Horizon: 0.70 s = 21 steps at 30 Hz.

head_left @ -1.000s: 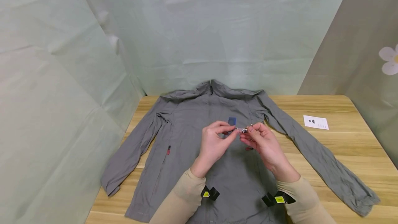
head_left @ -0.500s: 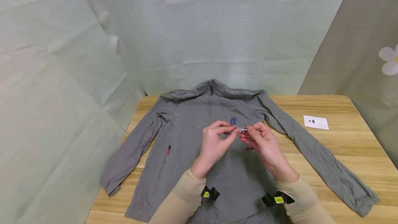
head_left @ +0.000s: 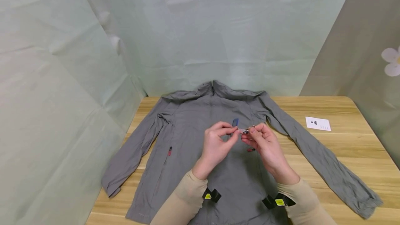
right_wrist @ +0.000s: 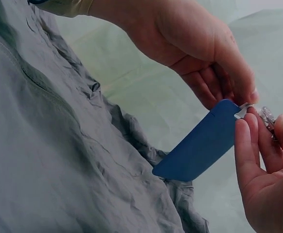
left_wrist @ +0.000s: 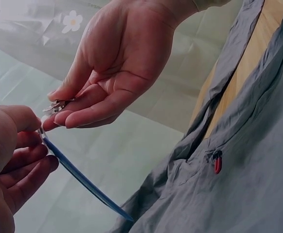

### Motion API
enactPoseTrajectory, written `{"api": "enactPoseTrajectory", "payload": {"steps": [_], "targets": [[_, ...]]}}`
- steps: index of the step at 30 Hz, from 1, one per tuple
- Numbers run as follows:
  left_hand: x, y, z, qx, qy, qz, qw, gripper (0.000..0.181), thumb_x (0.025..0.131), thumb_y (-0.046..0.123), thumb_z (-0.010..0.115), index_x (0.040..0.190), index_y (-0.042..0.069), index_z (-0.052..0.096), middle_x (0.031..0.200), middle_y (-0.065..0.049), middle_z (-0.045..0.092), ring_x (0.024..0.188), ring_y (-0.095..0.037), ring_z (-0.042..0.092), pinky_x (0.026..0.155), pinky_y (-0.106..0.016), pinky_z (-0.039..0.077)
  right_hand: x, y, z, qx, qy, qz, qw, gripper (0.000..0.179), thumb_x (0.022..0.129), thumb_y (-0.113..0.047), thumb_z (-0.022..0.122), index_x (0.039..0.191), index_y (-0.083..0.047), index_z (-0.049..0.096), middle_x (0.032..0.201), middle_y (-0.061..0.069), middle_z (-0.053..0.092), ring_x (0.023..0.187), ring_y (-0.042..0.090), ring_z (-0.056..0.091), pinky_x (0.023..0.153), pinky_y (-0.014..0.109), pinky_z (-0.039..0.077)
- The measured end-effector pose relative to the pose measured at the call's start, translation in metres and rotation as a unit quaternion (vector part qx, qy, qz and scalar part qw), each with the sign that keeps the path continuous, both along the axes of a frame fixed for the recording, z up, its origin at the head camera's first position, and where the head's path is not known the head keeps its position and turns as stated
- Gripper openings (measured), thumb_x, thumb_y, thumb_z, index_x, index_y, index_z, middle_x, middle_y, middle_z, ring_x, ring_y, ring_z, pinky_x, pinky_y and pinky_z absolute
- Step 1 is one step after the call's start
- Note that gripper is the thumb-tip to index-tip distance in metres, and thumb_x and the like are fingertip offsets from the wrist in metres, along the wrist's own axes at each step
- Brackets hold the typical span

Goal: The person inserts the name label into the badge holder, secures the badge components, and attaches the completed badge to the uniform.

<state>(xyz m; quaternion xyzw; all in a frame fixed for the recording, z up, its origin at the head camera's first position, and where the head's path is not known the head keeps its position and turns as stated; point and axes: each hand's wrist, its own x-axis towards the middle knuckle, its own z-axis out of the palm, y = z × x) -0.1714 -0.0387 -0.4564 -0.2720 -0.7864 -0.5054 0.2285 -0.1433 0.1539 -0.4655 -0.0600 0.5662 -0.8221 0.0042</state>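
Over the grey jacket (head_left: 190,127) both hands meet at a blue badge holder (right_wrist: 200,143) with a metal clip on a clear strap. My left hand (head_left: 215,143) pinches the clear strap (right_wrist: 243,110) at the top of the holder, between thumb and fingers. The metal clip (left_wrist: 56,106) is pinched between the thumb and fingers of my right hand (head_left: 268,148). From the left fingers the blue holder hangs down at a slant, seen nearly edge-on in the left wrist view. Part of the strap is covered by fingertips.
The jacket lies spread on a wooden table (head_left: 325,107), its sleeves stretched out to both sides. Red zip pulls (head_left: 169,151) show on its front. A white card (head_left: 318,123) with a printed figure lies to the right. Pale cloth walls (head_left: 234,37) stand behind and beside the table.
The blue badge holder has turned on its strap and shifted slightly to the right. Both hands keep nearly the same place and grip.
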Motion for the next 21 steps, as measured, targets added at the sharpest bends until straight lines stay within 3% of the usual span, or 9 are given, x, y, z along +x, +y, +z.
{"api": "enactPoseTrajectory", "payload": {"steps": [11,18,21], "targets": [[-0.0009,0.0009,-0.0019,-0.012,0.016,0.004,0.9998,0.009,0.095,0.007,0.082,0.101,0.002,0.085,0.094,-0.004,0.073,0.075,-0.012,0.068,0.058,-0.02,0.052,-0.0002,-0.0008,-0.0006,-0.01,0.006,-0.008,0.9999,0.011,0.113,-0.01,0.055,0.107,-0.001,0.054,0.107,0.0,0.075,0.098,0.011,0.076,0.091,0.029,0.062],[-0.0015,0.001,-0.002,-0.009,0.023,0.001,0.9997,0.008,0.095,0.006,0.081,0.1,0.002,0.085,0.094,-0.004,0.073,0.076,-0.017,0.071,0.061,-0.018,0.053,-0.0006,-0.0015,-0.0007,-0.011,0.008,-0.01,0.9999,0.018,0.112,-0.011,0.058,0.109,0.005,0.051,0.105,0.0,0.076,0.098,0.011,0.076,0.09,0.029,0.063],[-0.001,0.0008,-0.0019,-0.009,0.021,-0.002,0.9997,0.008,0.095,0.005,0.081,0.1,0.001,0.085,0.094,-0.005,0.073,0.075,-0.022,0.072,0.06,-0.017,0.051,-0.0005,-0.0017,-0.0004,-0.011,0.009,-0.009,0.9999,0.013,0.112,-0.009,0.057,0.107,0.002,0.052,0.104,0.0,0.077,0.097,0.011,0.076,0.09,0.029,0.063]]}}
